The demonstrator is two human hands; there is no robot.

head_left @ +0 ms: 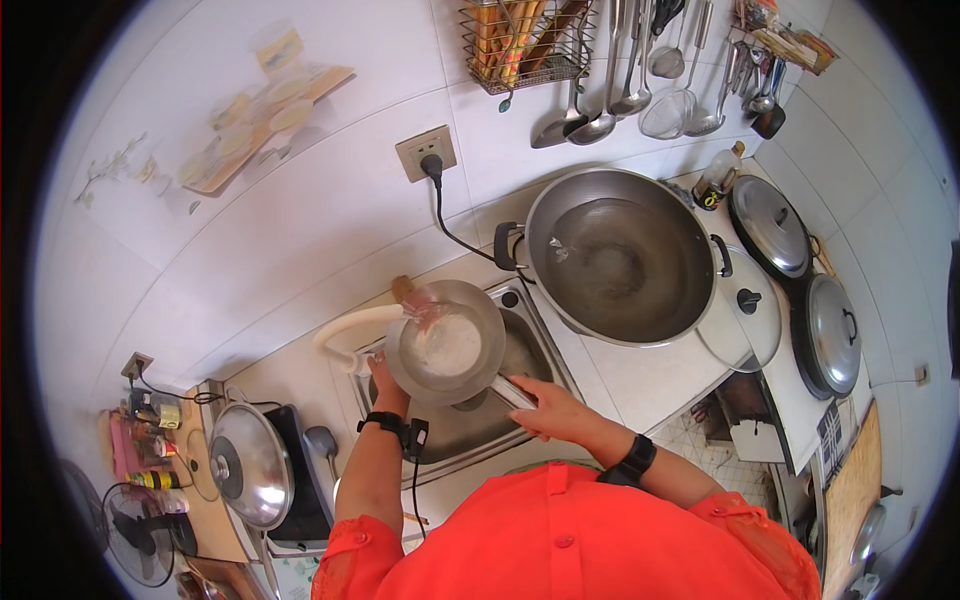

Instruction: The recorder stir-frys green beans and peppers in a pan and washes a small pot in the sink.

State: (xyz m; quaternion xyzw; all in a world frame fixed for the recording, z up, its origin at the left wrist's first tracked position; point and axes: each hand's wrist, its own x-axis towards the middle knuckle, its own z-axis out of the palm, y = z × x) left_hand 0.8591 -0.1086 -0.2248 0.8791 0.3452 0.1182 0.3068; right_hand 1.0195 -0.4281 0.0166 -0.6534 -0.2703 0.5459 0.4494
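A round metal pan (480, 315) with some water in it is held over the stainless steel sink (555, 360). My right hand (551, 409) grips its handle (512, 390) from the right. A cream curved faucet (360, 319) reaches over the pan, and water runs from its reddish clear tip (421, 307) into it. My left hand (388, 386) is at the pan's left side, close to the faucet's base. The pan's rim hides part of that hand, so I cannot tell whether it touches the pan or the faucet.
Right of the sink stands a large two-handled wok (615, 262) with water, beside a glass lid (742, 322) and two lidded pans (772, 225). At left, a lidded wok (251, 465) sits on a black cooktop (296, 472). A plugged-in cord (446, 217) runs towards the large wok.
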